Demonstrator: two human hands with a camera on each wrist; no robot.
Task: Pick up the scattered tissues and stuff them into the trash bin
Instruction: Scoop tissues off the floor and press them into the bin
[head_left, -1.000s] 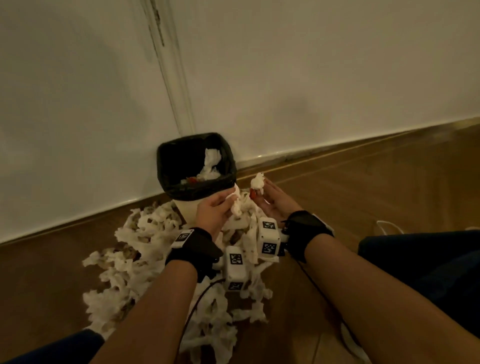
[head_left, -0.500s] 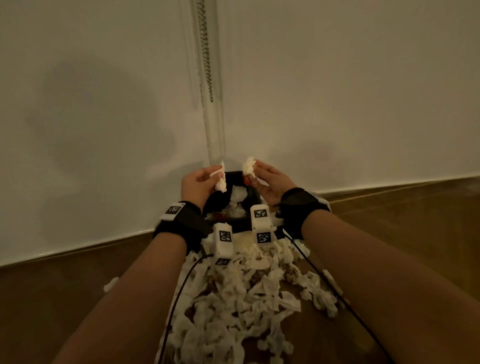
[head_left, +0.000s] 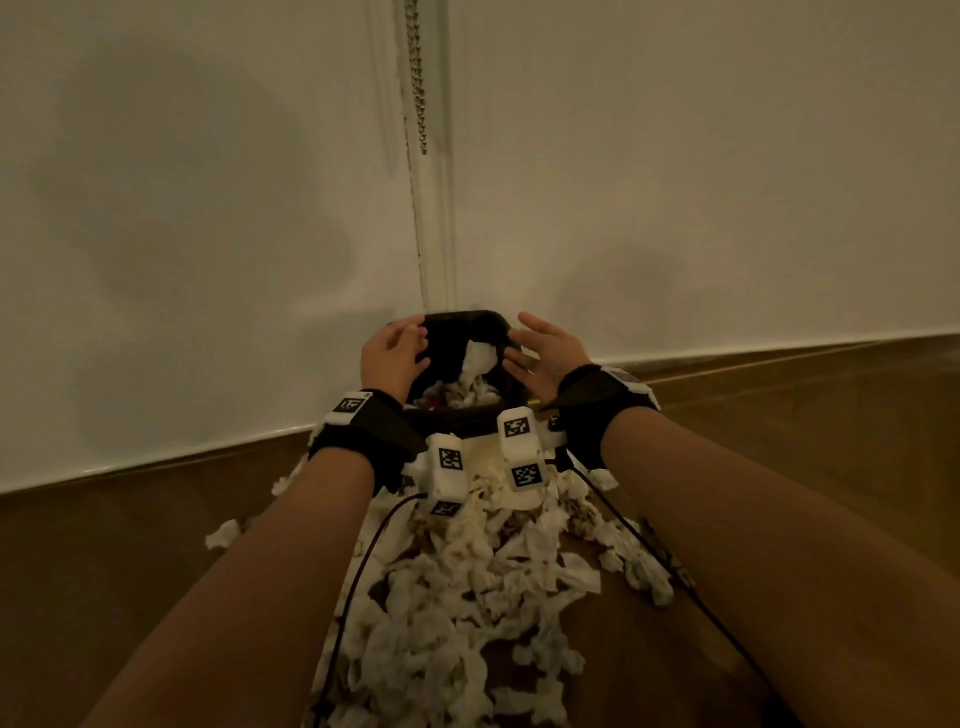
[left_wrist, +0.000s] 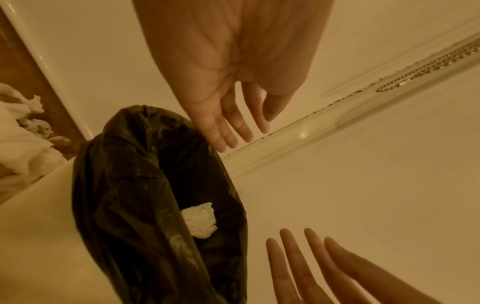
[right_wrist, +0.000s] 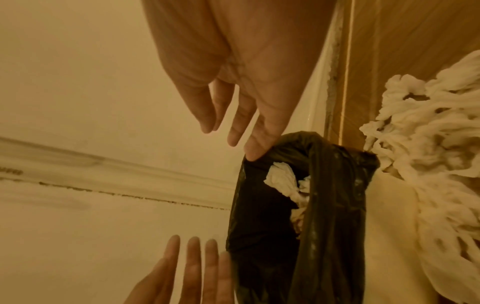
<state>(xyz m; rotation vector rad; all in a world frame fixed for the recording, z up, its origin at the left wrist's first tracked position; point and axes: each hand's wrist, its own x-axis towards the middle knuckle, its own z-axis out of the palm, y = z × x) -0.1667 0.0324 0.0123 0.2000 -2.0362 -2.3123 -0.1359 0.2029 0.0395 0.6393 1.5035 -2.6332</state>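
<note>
The trash bin (head_left: 464, 318), lined with a black bag (left_wrist: 135, 185), stands against the wall. White tissues (head_left: 475, 364) lie inside it, also in the wrist views (left_wrist: 200, 220) (right_wrist: 283, 181). My left hand (head_left: 397, 351) hovers over the bin's left rim and my right hand (head_left: 537, 356) over its right rim. Both have straight, spread fingers and hold nothing, as the left wrist view of the left hand (left_wrist: 233, 119) and the right wrist view of the right hand (right_wrist: 233, 123) confirm. A pile of scattered tissues (head_left: 467, 597) covers the floor in front of the bin.
The bin sits on a wooden floor (head_left: 779, 441) against a white wall with a vertical trim and a hanging bead chain (head_left: 418, 78). Black cables (head_left: 358, 571) from my wrist cameras trail over the tissue pile. A stray tissue (head_left: 223, 535) lies to the left.
Both hands pinched tissue wads and carried them up over the bin. Now the wads are gone from my fingers and both hands are spread over the rim.
</note>
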